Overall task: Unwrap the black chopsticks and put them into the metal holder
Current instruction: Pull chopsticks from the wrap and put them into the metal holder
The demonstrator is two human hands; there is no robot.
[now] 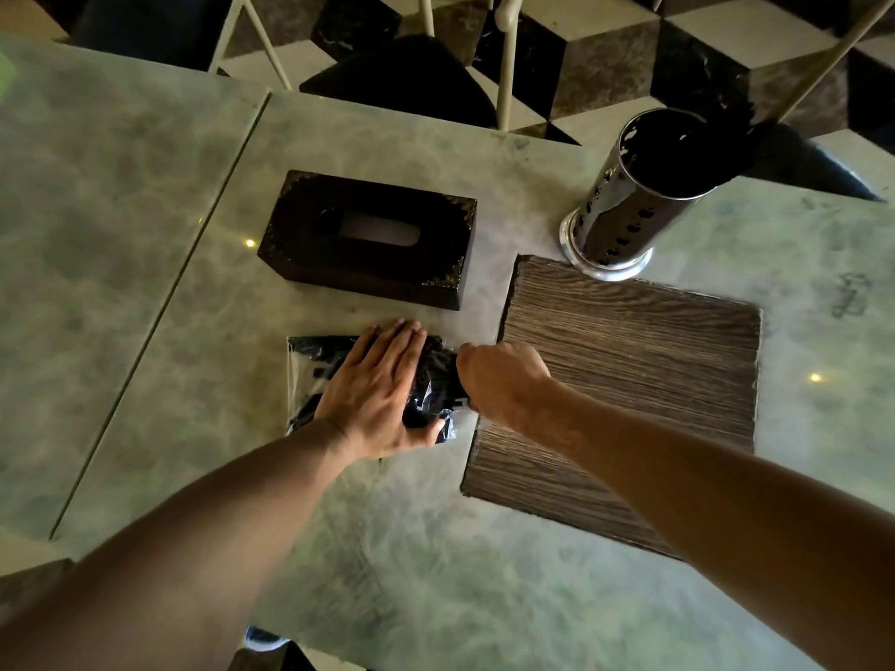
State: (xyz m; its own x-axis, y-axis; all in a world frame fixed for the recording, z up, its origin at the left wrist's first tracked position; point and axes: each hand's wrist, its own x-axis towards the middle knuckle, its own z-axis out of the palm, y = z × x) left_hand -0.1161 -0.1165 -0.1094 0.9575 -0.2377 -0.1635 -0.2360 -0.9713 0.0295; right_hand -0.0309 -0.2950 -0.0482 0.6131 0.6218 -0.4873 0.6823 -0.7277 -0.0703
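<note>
A bundle of black chopsticks in a clear plastic wrapper [315, 365] lies on the marble table, in front of the tissue box. My left hand [375, 392] presses flat on top of the bundle, fingers straight, thumb against its near edge. My right hand [501, 380] has its fingers curled round the bundle's right end, where the chopstick tips [438, 380] show through crumpled plastic. The perforated metal holder [629, 201] stands upright at the back right, apart from both hands. Its inside is dark.
A dark wooden tissue box [370, 239] sits just behind the bundle. A square wood-grain mat [629, 380] lies to the right, under my right forearm, touching the holder's base. White chair legs [506, 65] and a checkered floor lie beyond the table's far edge.
</note>
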